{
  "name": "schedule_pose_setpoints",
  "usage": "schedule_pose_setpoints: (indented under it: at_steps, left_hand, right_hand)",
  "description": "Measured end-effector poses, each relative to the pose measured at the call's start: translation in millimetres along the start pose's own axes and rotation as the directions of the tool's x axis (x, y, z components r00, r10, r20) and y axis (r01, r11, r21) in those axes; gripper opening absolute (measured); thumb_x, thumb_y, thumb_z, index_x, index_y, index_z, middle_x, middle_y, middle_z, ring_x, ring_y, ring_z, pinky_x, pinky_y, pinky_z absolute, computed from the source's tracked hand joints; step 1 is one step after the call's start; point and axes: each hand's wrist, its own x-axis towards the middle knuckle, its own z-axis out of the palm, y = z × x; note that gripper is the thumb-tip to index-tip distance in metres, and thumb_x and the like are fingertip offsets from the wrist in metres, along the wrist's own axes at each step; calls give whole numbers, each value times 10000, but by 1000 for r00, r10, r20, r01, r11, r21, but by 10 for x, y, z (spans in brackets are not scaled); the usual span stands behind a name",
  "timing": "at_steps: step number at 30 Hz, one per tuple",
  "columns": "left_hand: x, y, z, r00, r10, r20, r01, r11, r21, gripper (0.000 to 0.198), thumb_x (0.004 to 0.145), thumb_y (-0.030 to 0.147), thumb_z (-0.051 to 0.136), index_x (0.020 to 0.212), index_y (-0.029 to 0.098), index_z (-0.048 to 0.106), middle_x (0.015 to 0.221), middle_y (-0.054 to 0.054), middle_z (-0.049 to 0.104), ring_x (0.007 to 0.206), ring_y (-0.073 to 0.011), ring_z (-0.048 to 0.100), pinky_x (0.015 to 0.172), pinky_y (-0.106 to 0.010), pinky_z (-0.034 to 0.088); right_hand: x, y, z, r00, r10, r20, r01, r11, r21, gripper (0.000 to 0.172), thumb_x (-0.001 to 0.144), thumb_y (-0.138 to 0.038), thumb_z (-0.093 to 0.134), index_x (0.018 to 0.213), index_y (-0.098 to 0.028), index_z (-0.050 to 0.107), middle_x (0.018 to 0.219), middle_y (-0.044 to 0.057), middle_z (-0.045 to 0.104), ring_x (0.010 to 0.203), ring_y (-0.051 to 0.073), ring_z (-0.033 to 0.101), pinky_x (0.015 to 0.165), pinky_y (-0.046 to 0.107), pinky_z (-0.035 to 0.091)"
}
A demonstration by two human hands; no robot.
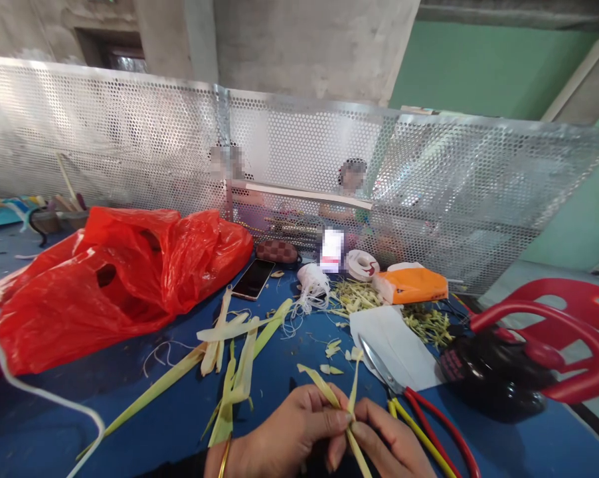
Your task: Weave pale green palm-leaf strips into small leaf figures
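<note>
Pale green leaf strips (324,386) cross between my two hands at the front of the blue table. My left hand (284,425), with a gold bangle at the wrist, pinches them between thumb and fingers. From the other side, my right hand (392,443) grips the same strips close to the crossing point. Two strip ends stick up above the fingers and one hangs down between the hands. Just right of my right hand lie scissors (386,373) with red and yellow handles, blades on a white paper sheet (404,345). More flat leaf strips (252,352) are spread to the left.
A red plastic bag (145,285) takes up the left. Behind stand a phone (254,279), white string (313,285), a tape roll (362,264), an orange packet (414,284) and green scraps (362,295). A dark red-handled kettle (499,378) stands right. Perforated metal panels (299,133) close off the back.
</note>
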Motion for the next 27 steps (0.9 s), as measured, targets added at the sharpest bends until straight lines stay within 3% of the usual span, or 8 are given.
schedule_pose_setpoints:
  at_steps: [3, 7, 10, 12, 14, 16, 21, 27]
  left_hand:
    - [-23, 13, 26, 1000, -10, -9, 9, 999, -38, 204, 739, 345, 671, 738, 155, 599, 447, 45, 488, 463, -87, 370, 561, -230, 251]
    - [-55, 44, 69, 998, 30, -55, -30, 1000, -2, 148, 765, 291, 642, 760, 146, 613, 460, 47, 501, 479, -78, 388, 579, -211, 281]
    - [-59, 78, 87, 994, 34, -107, -27, 997, 72, 182, 774, 312, 633, 799, 132, 641, 471, 38, 526, 479, -80, 426, 572, -208, 314]
    - [-56, 95, 91, 995, 10, -98, 3, 991, 134, 253, 775, 367, 629, 861, 131, 651, 505, 24, 571, 457, -87, 461, 532, -214, 325]
    - [-54, 107, 96, 994, -29, -102, 48, 979, 199, 303, 803, 426, 587, 776, 128, 636, 520, 6, 592, 450, -85, 493, 499, -206, 314]
    - [-55, 117, 105, 992, -74, -103, 98, 964, 248, 372, 824, 445, 545, 630, 130, 580, 527, -15, 602, 444, -77, 511, 477, -198, 308]
    - [-57, 129, 120, 982, -152, -115, 172, 965, 197, 377, 844, 483, 502, 688, 146, 562, 563, -14, 631, 426, -74, 521, 428, -187, 301]
    - [-67, 88, 119, 976, -183, -119, 201, 968, 154, 253, 751, 382, 649, 803, 136, 616, 524, 34, 594, 401, -57, 500, 425, -168, 329]
  right_hand:
    - [19, -5, -15, 989, 110, 94, -122, 983, 135, 426, 888, -536, 479, 682, -183, 596, 637, 24, 633, 611, 164, 590, 606, 249, 493]
    - [57, -199, -108, 978, 169, 124, -188, 970, 155, 381, 903, -481, 493, 717, -180, 633, 695, 37, 667, 689, 180, 612, 673, 265, 488]
    - [67, -332, -181, 987, 159, 39, -163, 970, 178, 237, 870, -418, 575, 944, -210, 660, 916, 47, 697, 860, 210, 637, 803, 288, 494]
    - [61, -354, -212, 978, 208, -28, -196, 953, 232, 279, 849, -418, 604, 1035, -218, 662, 1027, 70, 692, 946, 236, 637, 862, 325, 494]
    - [55, -342, -223, 965, 250, -74, -216, 927, 307, 301, 825, -422, 633, 1034, -210, 683, 1009, 82, 695, 955, 250, 638, 846, 349, 511]
    - [59, -327, -219, 965, 247, -85, -206, 920, 333, 224, 796, -388, 674, 909, -200, 718, 914, 67, 690, 863, 227, 645, 778, 332, 527]
    - [98, -343, -207, 971, 221, -87, -177, 918, 355, 133, 802, -296, 669, 728, -188, 693, 704, 6, 616, 678, 155, 592, 649, 272, 492]
    - [90, -341, -208, 975, 212, -67, -191, 953, 236, 152, 834, -283, 625, 734, -187, 688, 726, 8, 625, 701, 157, 595, 671, 273, 468]
